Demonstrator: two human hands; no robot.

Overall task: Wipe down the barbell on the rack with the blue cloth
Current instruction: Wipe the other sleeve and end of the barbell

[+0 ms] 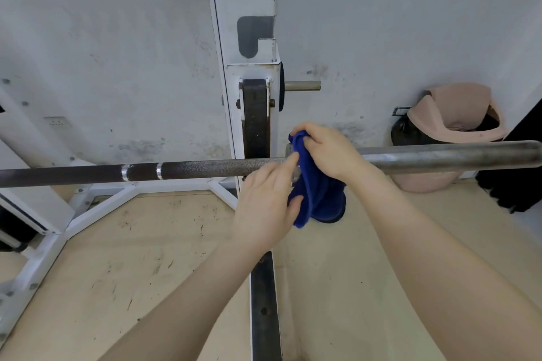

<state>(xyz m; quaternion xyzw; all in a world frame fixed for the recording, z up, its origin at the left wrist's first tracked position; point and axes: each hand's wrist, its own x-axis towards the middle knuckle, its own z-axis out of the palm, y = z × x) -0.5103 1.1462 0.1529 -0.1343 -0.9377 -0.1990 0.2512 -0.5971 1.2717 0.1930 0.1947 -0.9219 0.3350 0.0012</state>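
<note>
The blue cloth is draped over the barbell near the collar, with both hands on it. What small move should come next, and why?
Probably slide the blue cloth rightward along the barbell sleeve. The right hand already holds it over the bar at the collar, the left hand pinches its hanging edge, and the sleeve looks dull and smudged.

Blue cloth (315, 193) draped over the horizontal barbell (181, 170), apparently at its collar.

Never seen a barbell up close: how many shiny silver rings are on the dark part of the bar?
2. Both sit on the dark shaft of the barbell, left of the hands: one ring farther left, the other ring nearer the rack upright. The blue cloth may hide others.
</note>
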